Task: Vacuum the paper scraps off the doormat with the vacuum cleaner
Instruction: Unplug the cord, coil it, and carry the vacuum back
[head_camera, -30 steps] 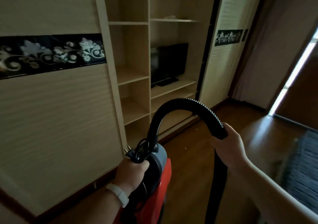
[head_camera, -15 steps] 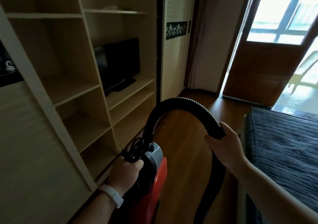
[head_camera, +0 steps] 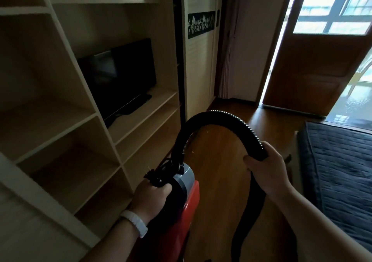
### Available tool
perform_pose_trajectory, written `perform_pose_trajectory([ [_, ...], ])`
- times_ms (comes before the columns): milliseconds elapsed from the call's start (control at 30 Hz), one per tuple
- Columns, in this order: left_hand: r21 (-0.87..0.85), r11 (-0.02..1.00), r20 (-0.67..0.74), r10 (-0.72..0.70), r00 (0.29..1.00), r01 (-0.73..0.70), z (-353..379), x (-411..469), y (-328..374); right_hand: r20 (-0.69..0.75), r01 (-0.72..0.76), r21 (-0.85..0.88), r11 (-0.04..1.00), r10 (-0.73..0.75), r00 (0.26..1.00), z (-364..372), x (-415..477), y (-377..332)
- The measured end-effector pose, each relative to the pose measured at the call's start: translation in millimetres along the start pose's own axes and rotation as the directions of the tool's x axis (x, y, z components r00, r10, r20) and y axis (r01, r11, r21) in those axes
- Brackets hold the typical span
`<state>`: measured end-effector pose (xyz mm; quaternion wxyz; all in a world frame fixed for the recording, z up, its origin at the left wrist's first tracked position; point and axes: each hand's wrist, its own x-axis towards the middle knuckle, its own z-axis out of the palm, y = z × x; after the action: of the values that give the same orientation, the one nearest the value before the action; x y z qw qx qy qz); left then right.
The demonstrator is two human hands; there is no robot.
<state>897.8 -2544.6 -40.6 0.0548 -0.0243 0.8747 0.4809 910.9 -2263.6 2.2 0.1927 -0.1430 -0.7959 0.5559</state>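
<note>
The left hand (head_camera: 151, 199), with a smooth white band (head_camera: 134, 222) on its wrist, is clenched round the top grip of the glossy red plastic vacuum cleaner (head_camera: 188, 207), held at the lower middle of the view over the polished brown wooden floor (head_camera: 219, 165); its base is out of view; a matt grey round collar (head_camera: 185, 178) caps the red body, and a tangle of black cable (head_camera: 161, 173) is bunched just above the knuckles; from the collar a black ribbed flexible hose (head_camera: 221, 114) rises, arches over and curves down to the right hand (head_camera: 265, 171), whose fingers and thumb wrap round its smooth cuff; below that hand it drops as a plain dark tube; 2 tiny pale specks (head_camera: 207, 131) lie on the floor under the arch; to the left stands a pale laminate shelving unit (head_camera: 60, 121) of open square bays, with a flat black television (head_camera: 120, 72) on its middle shelf; a dark quilted cover (head_camera: 338, 171) lies along the floor's right edge; a brown wooden door (head_camera: 314, 64) with glass panes stands at the far end
</note>
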Motion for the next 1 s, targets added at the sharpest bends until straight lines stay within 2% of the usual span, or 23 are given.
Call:
perform_pose_trajectory([
  [100,0.046,0.999,-0.026,0.028,0.999,-0.027,-13.8,36.5,1.7,-0.003,0.009,-0.008,1.000,-0.009,1.000,25.2,26.9,-7.3],
  [267,-0.021,1.000,-0.043,0.000,0.999,-0.001,-31.7,114.2,-6.3,-0.028,0.012,-0.077,0.997,-0.014,1.000,68.7,73.3,-16.4],
  [367,-0.046,0.998,0.064,0.039,0.997,-0.036,-40.4,164.9,-15.2,-0.089,0.001,-0.105,0.994,-0.011,0.996,96.5,98.8,-21.5],
  [533,-0.111,0.994,0.229,0.032,0.973,-0.006,-59.3,245.5,-34.0,-0.203,-0.022,-0.141,0.990,-0.007,0.979,147.2,126.1,-34.4],
  [667,-0.109,0.994,0.255,0.051,0.965,-0.024,-66.1,305.6,-32.7,-0.291,-0.053,-0.184,0.982,-0.002,0.957,173.0,148.9,-40.6],
  [700,-0.134,0.991,0.300,0.053,0.952,-0.013,-65.4,318.2,-29.5,-0.312,-0.063,-0.186,0.980,0.002,0.950,175.8,154.1,-40.9],
  [733,-0.203,0.974,0.400,-0.007,0.917,0.096,-69.5,328.7,-21.9,-0.328,-0.075,-0.187,0.980,0.010,0.945,177.8,159.6,-41.1],
  [800,-0.229,0.968,0.365,-0.014,0.931,0.105,-70.6,352.0,-18.0,-0.351,-0.092,-0.193,0.977,0.019,0.936,180.5,173.2,-40.1],
  [833,-0.159,0.987,0.305,0.056,0.951,-0.007,-68.5,361.2,-16.9,-0.360,-0.093,-0.194,0.977,0.018,0.933,182.8,181.0,-39.0],
  [867,-0.143,0.990,0.279,0.059,0.958,-0.020,-65.0,373.5,-16.0,-0.369,-0.095,-0.190,0.977,0.019,0.929,185.5,188.9,-37.8],
  [1000,-0.131,0.991,0.294,0.060,0.954,-0.021,-45.4,411.3,0.0,-0.391,-0.115,-0.157,0.981,0.046,0.919,190.3,224.6,-27.4],
])
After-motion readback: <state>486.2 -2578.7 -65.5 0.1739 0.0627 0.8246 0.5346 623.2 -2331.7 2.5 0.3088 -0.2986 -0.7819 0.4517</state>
